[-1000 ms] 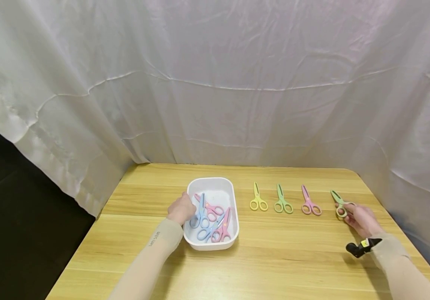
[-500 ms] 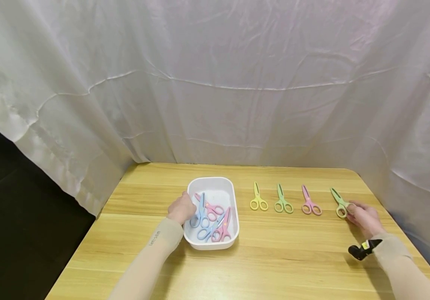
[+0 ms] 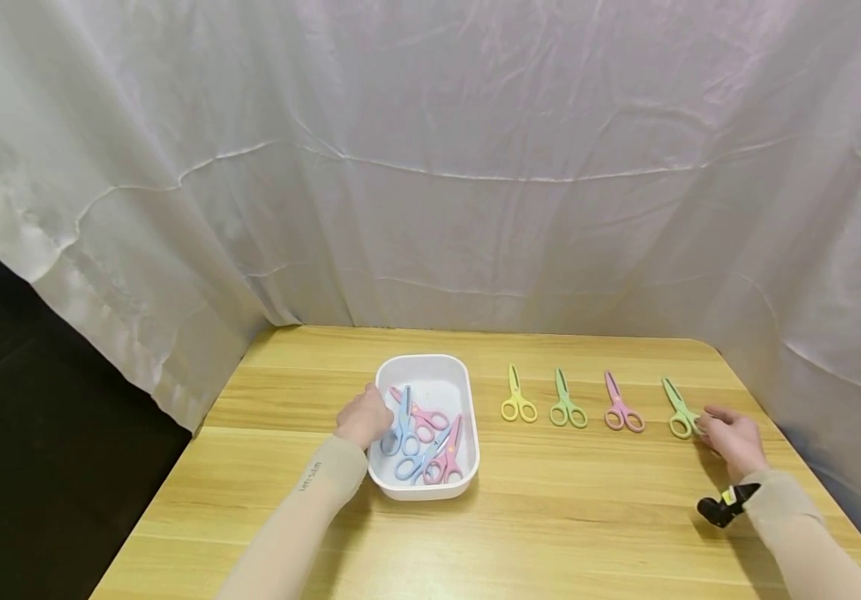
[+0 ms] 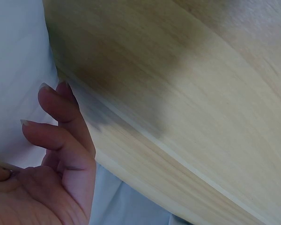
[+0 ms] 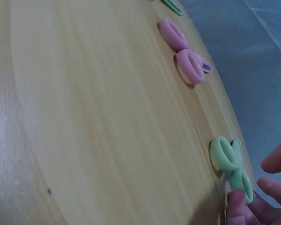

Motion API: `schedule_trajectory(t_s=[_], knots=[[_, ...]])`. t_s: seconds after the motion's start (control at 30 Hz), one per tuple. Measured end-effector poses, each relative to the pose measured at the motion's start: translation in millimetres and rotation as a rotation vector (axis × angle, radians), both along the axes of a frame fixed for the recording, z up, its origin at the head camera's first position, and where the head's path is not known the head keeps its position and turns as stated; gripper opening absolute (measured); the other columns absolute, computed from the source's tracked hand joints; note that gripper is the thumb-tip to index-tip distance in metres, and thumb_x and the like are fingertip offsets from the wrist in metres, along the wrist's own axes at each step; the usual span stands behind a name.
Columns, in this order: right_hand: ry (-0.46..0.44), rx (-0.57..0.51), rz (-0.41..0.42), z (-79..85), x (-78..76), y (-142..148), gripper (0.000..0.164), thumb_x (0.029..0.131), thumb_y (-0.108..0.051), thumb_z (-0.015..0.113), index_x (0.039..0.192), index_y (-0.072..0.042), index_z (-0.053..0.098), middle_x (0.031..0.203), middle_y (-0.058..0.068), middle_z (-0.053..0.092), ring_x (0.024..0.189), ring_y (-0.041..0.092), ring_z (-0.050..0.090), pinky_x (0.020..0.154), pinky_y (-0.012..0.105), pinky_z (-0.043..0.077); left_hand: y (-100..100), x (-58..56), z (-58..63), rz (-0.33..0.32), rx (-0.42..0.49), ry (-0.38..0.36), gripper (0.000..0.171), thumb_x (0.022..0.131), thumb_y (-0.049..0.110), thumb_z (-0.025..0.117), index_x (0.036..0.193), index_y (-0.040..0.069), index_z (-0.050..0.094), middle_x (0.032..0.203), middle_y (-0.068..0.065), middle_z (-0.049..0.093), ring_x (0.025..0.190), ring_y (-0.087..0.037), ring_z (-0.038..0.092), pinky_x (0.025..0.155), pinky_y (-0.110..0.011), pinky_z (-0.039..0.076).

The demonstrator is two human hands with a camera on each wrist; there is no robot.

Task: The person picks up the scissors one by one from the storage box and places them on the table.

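Note:
My left hand (image 3: pixel 364 417) holds the left side of a white plastic tub (image 3: pixel 422 492). In the left wrist view, bent fingers (image 4: pixel 68 140) lie against its wall. Inside the tub, blue scissors (image 3: pixel 404 421) and pink scissors (image 3: pixel 451 450) lie overlapping. At the right, my right hand (image 3: pixel 733 437) is beside the handles of green scissors (image 3: pixel 681 409) lying on the table. The right wrist view has thumb and forefinger spread apart, with another fingertip (image 5: pixel 236 201) at a handle loop. Whether it touches the loop, I cannot tell.
Left of those scissors, a row holds pink-purple scissors (image 3: pixel 617 403), another green pair (image 3: pixel 563 398) and yellow scissors (image 3: pixel 515 396), all blades away from me. A pale curtain (image 3: pixel 430 250) hangs behind the wooden table (image 3: pixel 550 533).
My right hand has eased its fingers off the green scissors and drawn slightly right. Those scissors have shifted a little and lie flat on the table. My left hand and the tub have stayed put.

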State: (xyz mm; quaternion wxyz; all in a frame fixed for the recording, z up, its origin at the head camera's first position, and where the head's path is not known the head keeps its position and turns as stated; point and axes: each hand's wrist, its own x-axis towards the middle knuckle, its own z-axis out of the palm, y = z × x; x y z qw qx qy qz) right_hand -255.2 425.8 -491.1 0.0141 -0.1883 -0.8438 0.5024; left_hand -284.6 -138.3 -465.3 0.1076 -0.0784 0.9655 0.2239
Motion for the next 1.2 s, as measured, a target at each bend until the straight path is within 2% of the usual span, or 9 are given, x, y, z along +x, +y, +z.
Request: schedule_trajectory(t_s=[0.03, 0.13, 0.2, 0.27, 0.4, 0.53, 0.7, 0.87, 1.2], knots=[[-0.002, 0.031, -0.004, -0.6, 0.1, 0, 0.064, 0.098, -0.021, 0.046, 0.149, 0.015, 0.032, 0.105, 0.008, 0.062, 0.074, -0.009, 0.053, 0.067, 0.014, 0.053, 0, 0.1, 0.0, -0.001, -0.001, 0.001, 0.07, 0.094, 0.021, 0.057, 0.152, -0.008, 0.029, 0.114, -0.025, 0.068, 0.088, -0.031, 0.067, 0.077, -0.045, 0.057], [-0.015, 0.139, -0.017, -1.2, 1.2, -1, 0.062, 0.099, -0.024, 0.044, 0.148, 0.013, 0.037, 0.129, 0.032, 0.053, 0.092, 0.013, 0.062, 0.07, 0.018, 0.047, 0, 0.6, 0.4, -0.003, 0.0, 0.004, 0.07, 0.094, 0.021, 0.056, 0.152, -0.008, 0.029, 0.115, -0.026, 0.068, 0.089, -0.031, 0.066, 0.078, -0.045, 0.057], [-0.018, 0.197, -0.027, 0.3, 2.3, -3, 0.06, 0.099, -0.025, 0.044, 0.147, 0.011, 0.04, 0.14, 0.037, 0.046, 0.107, 0.03, 0.059, 0.074, 0.022, 0.042, 0, 0.9, 0.7, -0.004, 0.001, 0.004, 0.07, 0.094, 0.021, 0.056, 0.152, -0.009, 0.029, 0.116, -0.026, 0.067, 0.089, -0.031, 0.066, 0.078, -0.045, 0.057], [-0.024, 0.238, -0.032, 2.2, 4.0, -5, 0.059, 0.099, -0.025, 0.044, 0.146, 0.01, 0.042, 0.144, 0.037, 0.043, 0.122, 0.046, 0.049, 0.077, 0.025, 0.038, 0, 1.2, 0.8, -0.004, 0.002, 0.004, 0.07, 0.094, 0.021, 0.056, 0.152, -0.009, 0.029, 0.115, -0.026, 0.068, 0.088, -0.031, 0.066, 0.078, -0.045, 0.057], [-0.019, 0.303, -0.041, 5.4, 5.7, -7, 0.058, 0.097, -0.026, 0.046, 0.145, 0.008, 0.044, 0.145, 0.037, 0.043, 0.123, 0.049, 0.049, 0.079, 0.03, 0.039, 1, 1.1, 0.8, 0.001, 0.0, 0.005, 0.07, 0.095, 0.022, 0.057, 0.152, -0.008, 0.03, 0.114, -0.025, 0.068, 0.088, -0.031, 0.066, 0.079, -0.045, 0.057], [0.003, 0.383, -0.028, 5.7, 3.8, -7, 0.058, 0.096, -0.027, 0.05, 0.142, 0.007, 0.047, 0.143, 0.038, 0.044, 0.122, 0.053, 0.049, 0.085, 0.045, 0.044, 0, 0.7, 1.1, 0.003, -0.007, 0.009, 0.069, 0.094, 0.022, 0.057, 0.151, -0.008, 0.031, 0.113, -0.025, 0.068, 0.089, -0.031, 0.067, 0.078, -0.045, 0.057], [0.099, 0.496, 0.057, 1.1, -1.5, -8, 0.056, 0.094, -0.026, 0.057, 0.137, 0.01, 0.049, 0.134, 0.043, 0.047, 0.116, 0.056, 0.048, 0.09, 0.06, 0.042, 0, 0.6, 0.2, 0.003, -0.005, 0.005, 0.069, 0.094, 0.022, 0.058, 0.151, -0.008, 0.032, 0.111, -0.024, 0.068, 0.086, -0.03, 0.066, 0.076, -0.044, 0.057], [0.181, 0.643, 0.165, -2.5, -6.3, -12, 0.059, 0.091, -0.029, 0.064, 0.132, 0.012, 0.05, 0.121, 0.045, 0.052, 0.109, 0.058, 0.045, 0.088, 0.064, 0.034, 0, 0.6, -0.1, -0.002, -0.001, 0.002, 0.069, 0.094, 0.022, 0.058, 0.15, -0.008, 0.032, 0.108, -0.024, 0.068, 0.086, -0.03, 0.066, 0.076, -0.044, 0.057], [0.05, 0.618, 0.235, -2.6, -6.6, -19, 0.066, 0.093, -0.037, 0.064, 0.136, 0.009, 0.042, 0.127, 0.051, 0.034, 0.104, 0.065, 0.033, 0.081, 0.068, 0.03, 0, -0.1, -0.2, 0.005, 0.008, -0.005, 0.069, 0.095, 0.021, 0.057, 0.151, -0.008, 0.03, 0.11, -0.024, 0.068, 0.087, -0.03, 0.066, 0.077, -0.044, 0.057]])
